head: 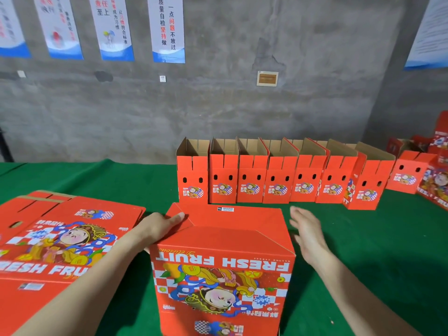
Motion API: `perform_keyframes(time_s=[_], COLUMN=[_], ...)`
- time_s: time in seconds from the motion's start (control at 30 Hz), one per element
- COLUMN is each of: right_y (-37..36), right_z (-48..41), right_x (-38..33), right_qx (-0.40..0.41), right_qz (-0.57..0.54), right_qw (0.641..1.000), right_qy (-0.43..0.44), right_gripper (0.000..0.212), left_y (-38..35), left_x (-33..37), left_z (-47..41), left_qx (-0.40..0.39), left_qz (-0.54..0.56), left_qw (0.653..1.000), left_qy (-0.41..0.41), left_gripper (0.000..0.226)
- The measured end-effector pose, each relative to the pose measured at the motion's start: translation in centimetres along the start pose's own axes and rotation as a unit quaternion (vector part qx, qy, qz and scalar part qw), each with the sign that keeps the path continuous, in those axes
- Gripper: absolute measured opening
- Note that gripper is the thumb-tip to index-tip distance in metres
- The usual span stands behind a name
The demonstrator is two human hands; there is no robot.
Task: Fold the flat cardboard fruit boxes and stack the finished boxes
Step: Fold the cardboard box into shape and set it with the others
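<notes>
Head view. A red box [223, 275] stands on the green table [375, 263] at 6 o'clock, its print "FRESH FRUIT" reading upside down toward the viewer. Its upper flaps are turned inward; the far flap carries a small white label [225, 209].

The left hand [160, 226] enters from 8 o'clock and lies on the box's left flap, its fingers straight and pressing flat on the cardboard, curled round nothing. The right hand [308, 234] enters from 4 o'clock and hovers just beside the box's right edge, apart from it, palm turned toward the box and fingers spread and straight; it holds nothing and shows slight blur.

The flats [60, 238], a low pile of unfolded boxes with the same print, lie at 9 o'clock, just beside the left forearm.

The row [278, 180] of folded boxes stands upright along the table's far edge from centre toward 3 o'clock, top flaps raised and brown insides showing. More red boxes crowd the 3 o'clock edge.

Posters [167, 27] hang on the grey wall [315, 57] from 10 to 12 o'clock.
</notes>
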State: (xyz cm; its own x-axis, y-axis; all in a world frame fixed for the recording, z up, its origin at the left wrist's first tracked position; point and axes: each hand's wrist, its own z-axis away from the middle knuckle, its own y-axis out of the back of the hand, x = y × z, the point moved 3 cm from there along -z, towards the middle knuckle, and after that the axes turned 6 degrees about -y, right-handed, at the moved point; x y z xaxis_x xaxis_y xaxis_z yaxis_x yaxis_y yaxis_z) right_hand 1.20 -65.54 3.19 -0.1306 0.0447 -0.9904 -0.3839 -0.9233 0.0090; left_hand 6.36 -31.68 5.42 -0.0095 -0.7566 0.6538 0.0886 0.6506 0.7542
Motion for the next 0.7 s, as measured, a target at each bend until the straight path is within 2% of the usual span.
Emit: perform_keyframes(time_s=[0.07,0.1,0.17,0.27,0.37,0.43,0.53,0.6,0.7], right_y=[1.3,1.4,1.1,0.6,0.9,1.3,1.6,1.6,1.1], right_z=[0.0,0.4,1.6,2.5,2.2,1.8,1.4,1.4,1.8], right_x=[3.3,5.1,7.5,7.4,5.5,4.4,3.4,3.4,3.9], right_qx=[-0.006,-0.051,-0.145,-0.204,-0.23,-0.237,-0.248,-0.259,-0.26], right_qz=[0.11,0.174,0.235,0.236,0.229,0.181,-0.001,-0.105,-0.157], right_qw=[0.99,0.974,0.941,0.928,0.929,0.94,0.952,0.942,0.934], right_qy=[-0.091,-0.133,-0.194,-0.205,-0.177,-0.166,-0.178,-0.186,-0.19], right_gripper=[0.029,0.027,0.039,0.052,0.052,0.048,0.041,0.04,0.034], left_y=[-0.1,0.0,0.3,1.0,2.1,2.9,3.6,3.3,2.3], left_x=[-0.8,-0.8,-0.9,-1.0,-0.9,-0.5,-0.1,-0.6,-1.4], left_z=[0.2,0.3,0.6,0.7,1.1,1.2,1.3,1.3,1.1], left_qx=[0.021,0.028,0.036,0.049,0.086,0.135,0.203,0.209,0.219], left_qz=[0.021,0.024,0.025,-0.008,-0.002,-0.003,0.029,0.063,0.119], left_qw=[0.999,0.999,0.999,0.999,0.996,0.99,0.975,0.97,0.962], left_qy=[0.02,0.017,0.011,0.004,-0.008,-0.036,-0.087,-0.105,-0.114], left_gripper=[0.052,0.051,0.05,0.055,0.06,0.061,0.06,0.061,0.059])
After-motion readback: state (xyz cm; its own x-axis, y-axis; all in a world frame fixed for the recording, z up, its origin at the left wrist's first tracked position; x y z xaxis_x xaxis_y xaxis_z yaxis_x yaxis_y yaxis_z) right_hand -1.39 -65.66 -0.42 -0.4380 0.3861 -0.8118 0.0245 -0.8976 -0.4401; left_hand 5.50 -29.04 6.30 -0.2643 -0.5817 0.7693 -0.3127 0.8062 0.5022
